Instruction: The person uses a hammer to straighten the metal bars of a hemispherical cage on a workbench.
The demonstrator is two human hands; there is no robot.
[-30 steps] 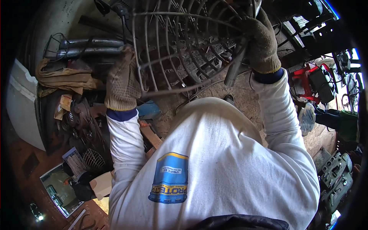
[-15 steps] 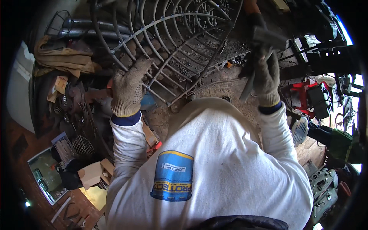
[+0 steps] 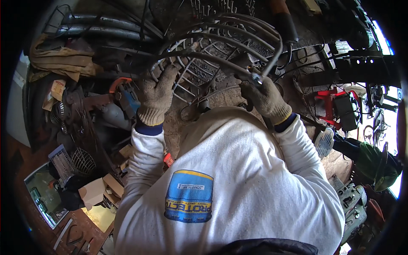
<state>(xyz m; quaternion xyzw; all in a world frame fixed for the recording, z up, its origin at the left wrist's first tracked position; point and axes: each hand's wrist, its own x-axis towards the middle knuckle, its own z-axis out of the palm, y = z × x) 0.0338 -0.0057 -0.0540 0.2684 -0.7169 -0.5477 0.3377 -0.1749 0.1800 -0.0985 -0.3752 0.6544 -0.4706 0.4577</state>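
Observation:
A curved frame of welded metal rods, shaped like a rounded grille or basket, is tilted up in front of me. My left hand, in a knitted work glove, is closed around rods at its left side. My right hand, gloved alike, is closed at the near right corner, where rods meet in a shiny joint. Its fingers are partly in shadow. I cannot make out whether the hammer seen earlier is still in it.
At left are a blue-and-orange tool, a tan cloth and metal tubes. A red tool stand is on the right. An engine-like metal part lies lower right, an open cardboard box lower left.
The rod frame has turned and tipped, so its curved rods now arch toward me. My right hand has moved left onto the frame. The hammer it held no longer shows clearly.

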